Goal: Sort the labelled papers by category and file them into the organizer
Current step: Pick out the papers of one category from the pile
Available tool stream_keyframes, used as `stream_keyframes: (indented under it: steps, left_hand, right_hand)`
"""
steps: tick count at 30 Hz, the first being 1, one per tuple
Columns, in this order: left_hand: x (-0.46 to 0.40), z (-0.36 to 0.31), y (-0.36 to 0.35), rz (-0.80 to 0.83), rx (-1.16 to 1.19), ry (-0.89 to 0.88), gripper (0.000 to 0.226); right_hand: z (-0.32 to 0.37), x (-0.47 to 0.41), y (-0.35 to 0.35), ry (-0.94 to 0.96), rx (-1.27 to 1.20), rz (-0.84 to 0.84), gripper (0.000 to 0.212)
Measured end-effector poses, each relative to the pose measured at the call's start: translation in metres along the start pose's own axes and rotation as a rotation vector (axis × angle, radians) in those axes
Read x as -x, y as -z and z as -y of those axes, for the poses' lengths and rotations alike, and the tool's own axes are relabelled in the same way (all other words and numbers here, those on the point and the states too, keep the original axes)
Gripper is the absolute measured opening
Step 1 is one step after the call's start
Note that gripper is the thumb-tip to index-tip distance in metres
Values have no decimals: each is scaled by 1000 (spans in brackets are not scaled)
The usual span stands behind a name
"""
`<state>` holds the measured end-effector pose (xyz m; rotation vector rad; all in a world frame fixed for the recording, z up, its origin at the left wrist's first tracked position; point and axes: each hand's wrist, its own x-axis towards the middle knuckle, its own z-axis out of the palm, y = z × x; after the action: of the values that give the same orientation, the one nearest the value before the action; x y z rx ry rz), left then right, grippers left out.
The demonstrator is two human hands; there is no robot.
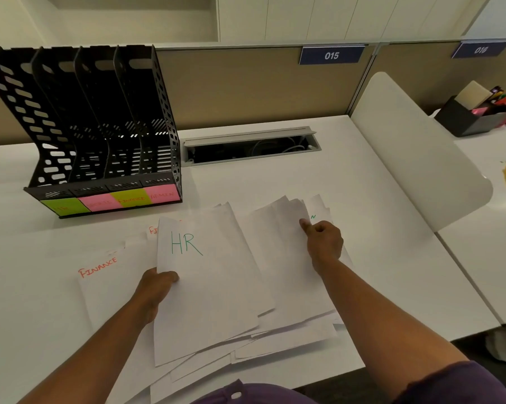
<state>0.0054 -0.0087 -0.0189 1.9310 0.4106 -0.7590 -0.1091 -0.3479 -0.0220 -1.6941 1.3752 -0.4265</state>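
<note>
A black four-slot organizer [106, 147] stands at the back left of the white desk [377, 228], with green and pink sticky labels along its front. Loose white papers lie fanned out in front of me. My left hand [155, 290] grips the left edge of a sheet marked HR [205, 287] in green, thumb on top. My right hand [323, 243] pinches the top of a blank-faced sheet [278, 258] in the right pile, over a page showing green letters. A sheet marked FINANCE [106, 284] in orange lies at the left, with another orange-lettered page behind it.
An open cable tray [251, 147] is sunk into the desk behind the papers. A white rounded divider [415, 153] separates the neighbouring desk, where a dark stationery holder [476, 115] stands. A beige partition carries a blue plate reading 015 [332, 55].
</note>
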Motion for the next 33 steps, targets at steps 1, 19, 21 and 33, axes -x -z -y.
stream_keyframes:
  steps: [1, 19, 21, 33]
  left_hand:
    - [1, -1, -1, -3, 5, -3, 24]
    - [12, -5, -5, -19, 20, -31, 30]
    - [13, -6, -5, -26, 15, -32, 34]
    - [20, -6, -6, -49, -13, -25, 39]
  right_hand:
    - [0, 0, 2, 10, -38, -8, 45]
    - [9, -1, 25, 135, -39, -203, 19]
    - [11, 2, 24, 172, -77, -223, 18]
    - [81, 12, 44, 647, -115, -391, 21]
